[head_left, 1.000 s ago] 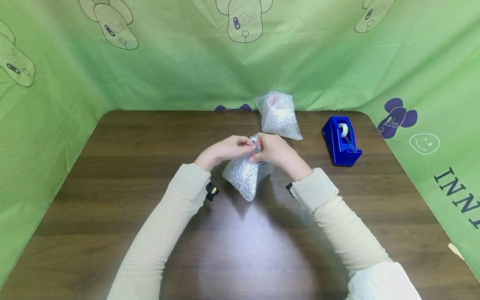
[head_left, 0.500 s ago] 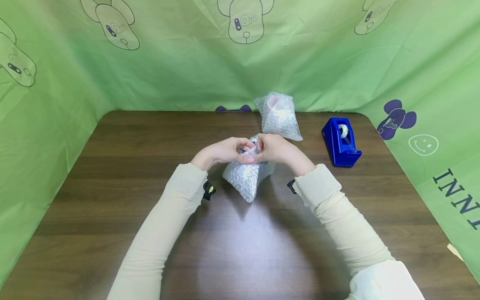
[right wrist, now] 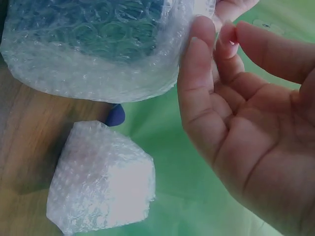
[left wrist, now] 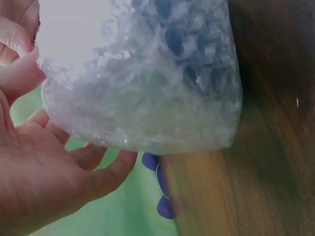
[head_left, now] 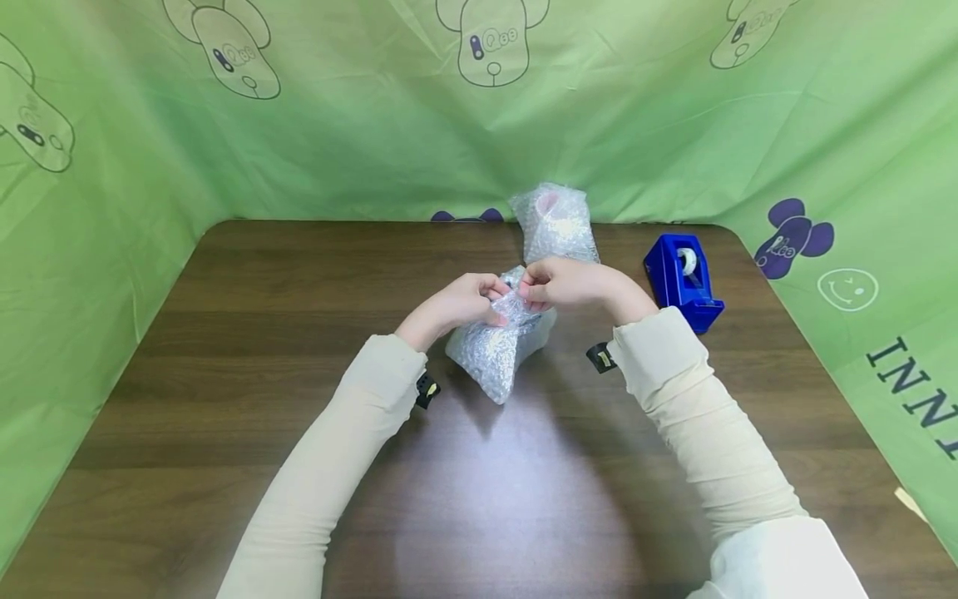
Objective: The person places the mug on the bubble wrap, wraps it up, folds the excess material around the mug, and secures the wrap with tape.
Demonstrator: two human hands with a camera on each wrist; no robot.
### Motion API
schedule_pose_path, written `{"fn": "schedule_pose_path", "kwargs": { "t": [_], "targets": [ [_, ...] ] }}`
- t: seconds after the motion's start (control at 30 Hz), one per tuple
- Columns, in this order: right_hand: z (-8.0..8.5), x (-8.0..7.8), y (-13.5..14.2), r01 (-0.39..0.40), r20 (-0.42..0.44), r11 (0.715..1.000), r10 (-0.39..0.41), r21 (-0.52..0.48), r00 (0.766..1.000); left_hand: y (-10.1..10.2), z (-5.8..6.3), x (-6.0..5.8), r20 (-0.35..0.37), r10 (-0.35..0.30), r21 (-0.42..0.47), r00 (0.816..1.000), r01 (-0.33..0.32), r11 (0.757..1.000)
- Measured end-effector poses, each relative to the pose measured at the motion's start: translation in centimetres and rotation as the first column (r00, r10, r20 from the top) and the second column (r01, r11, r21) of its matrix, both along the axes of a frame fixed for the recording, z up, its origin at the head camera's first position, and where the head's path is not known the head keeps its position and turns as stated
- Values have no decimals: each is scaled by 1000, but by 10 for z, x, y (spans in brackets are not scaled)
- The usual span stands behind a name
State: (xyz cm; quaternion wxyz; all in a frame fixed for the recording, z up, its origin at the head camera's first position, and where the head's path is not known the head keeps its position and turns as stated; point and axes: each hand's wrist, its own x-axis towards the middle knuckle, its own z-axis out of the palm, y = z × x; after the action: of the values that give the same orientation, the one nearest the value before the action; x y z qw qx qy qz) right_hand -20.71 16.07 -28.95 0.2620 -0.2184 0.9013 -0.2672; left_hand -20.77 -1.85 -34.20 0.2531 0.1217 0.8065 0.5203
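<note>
A bubble-wrapped package stands at mid-table, its wrap gathered toward the top; something blue shows through it in the right wrist view. My left hand grips its upper left side, thumb on the near face. In the left wrist view, that hand's fingers curl along the far side of the wrap. My right hand is at the package's upper right, thumb and index tips together at the wrap's top edge. Its other fingers lie against the wrap. What sits between those tips is too small to make out.
A second bubble-wrapped bundle, pinkish inside, stands at the back edge behind my right hand. A blue tape dispenser with a roll of tape is to the right. Green printed cloth rises behind the wooden table.
My right hand has shifted right and slightly up from beside the left thumb, which it touched half a second ago. The left hand stays at the top of the package, which has hardly moved.
</note>
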Motion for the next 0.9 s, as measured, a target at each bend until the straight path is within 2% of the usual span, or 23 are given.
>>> {"fn": "schedule_pose_path", "kwargs": {
  "t": [0.23,0.47,0.6,0.77,0.9],
  "targets": [
    [0,-3,3,60,-64,998,-57,37,996,2,3,1,4,12,-35,1000,-12,999],
    [-3,-4,3,87,-128,993,-77,74,989,2,3,-1,4,5,-58,1000,-5,998],
    [-2,-5,2,91,-163,991,-75,94,984,2,5,0,7,4,-59,1000,-4,998],
    [-3,-5,3,72,-201,995,-56,73,978,3,6,-1,14,6,-76,1000,-5,997],
    [-4,-3,1,94,-225,991,-70,97,972,3,5,-2,21,3,-87,1000,-1,996]
  ]
}}
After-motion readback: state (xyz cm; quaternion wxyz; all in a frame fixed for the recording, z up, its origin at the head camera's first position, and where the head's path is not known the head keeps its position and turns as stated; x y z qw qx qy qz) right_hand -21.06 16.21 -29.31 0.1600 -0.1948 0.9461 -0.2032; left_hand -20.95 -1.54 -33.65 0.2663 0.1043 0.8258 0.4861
